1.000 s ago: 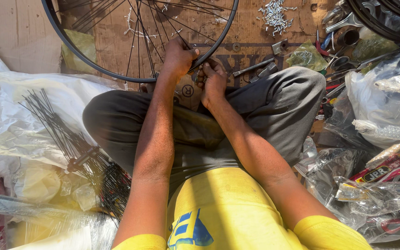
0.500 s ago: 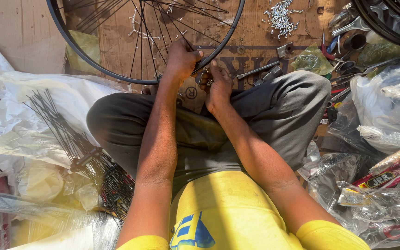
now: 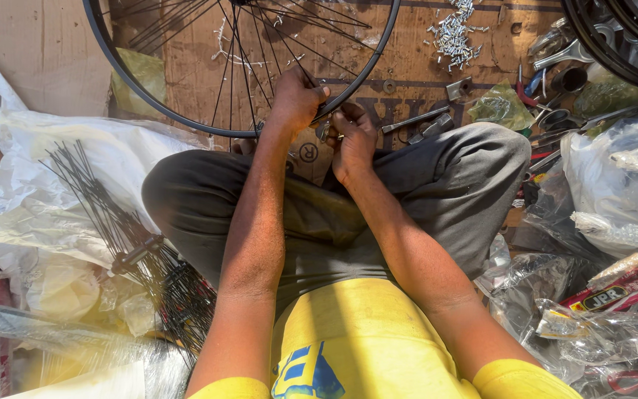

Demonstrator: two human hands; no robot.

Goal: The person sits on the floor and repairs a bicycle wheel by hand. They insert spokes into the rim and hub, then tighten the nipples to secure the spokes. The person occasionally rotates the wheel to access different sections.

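Nearest the camera are a yellow shirt (image 3: 363, 347) and grey trousers (image 3: 444, 177), the legs crossed beneath both forearms. Out past the knees, the left hand (image 3: 297, 100) grips the near edge of a black bicycle wheel rim (image 3: 378, 52), fingers curled over it where the spokes (image 3: 260, 44) meet the rim. The right hand (image 3: 352, 137) sits just beside it, a little nearer the body, fingers pinched on a small metal tool (image 3: 324, 131) at the rim; what exactly the tool is cannot be told. To the left of the hands, a bundle of loose black spokes (image 3: 123, 229) lies on white plastic sheeting (image 3: 75, 162). To the right lie clear plastic bags (image 3: 614, 214). Beyond the hands, on the brown cardboard (image 3: 407, 81), a pile of small silver nipples (image 3: 453, 33) lies far right of the wheel.
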